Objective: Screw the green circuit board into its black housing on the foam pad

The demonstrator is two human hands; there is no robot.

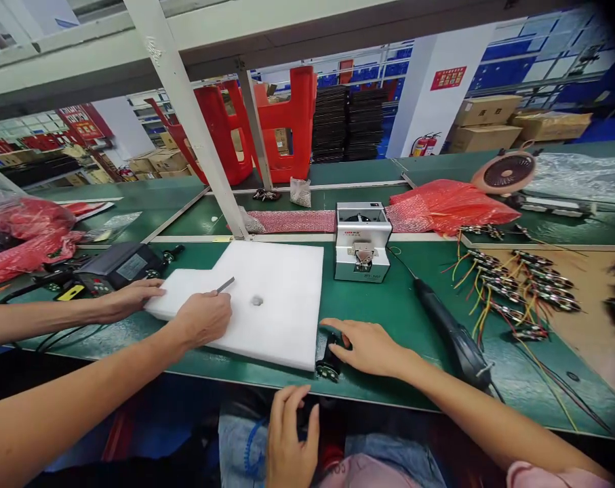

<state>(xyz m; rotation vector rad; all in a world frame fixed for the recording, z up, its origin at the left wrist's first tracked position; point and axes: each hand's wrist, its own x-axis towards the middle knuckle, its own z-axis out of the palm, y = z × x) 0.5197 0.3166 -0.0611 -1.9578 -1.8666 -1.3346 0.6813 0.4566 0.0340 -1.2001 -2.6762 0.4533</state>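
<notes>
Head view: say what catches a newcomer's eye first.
Probably the white foam block on the green bench, left of centre, a co-worker's hand over it holding a tool. Behind stand red stools; right of the block sits a silver machine, and nearer, the wearer's right hand is at a black part.

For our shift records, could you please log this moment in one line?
left hand: open, near table edge | right hand: fingers at black part | co-worker's hand: holding thin grey strip over white foam
</notes>
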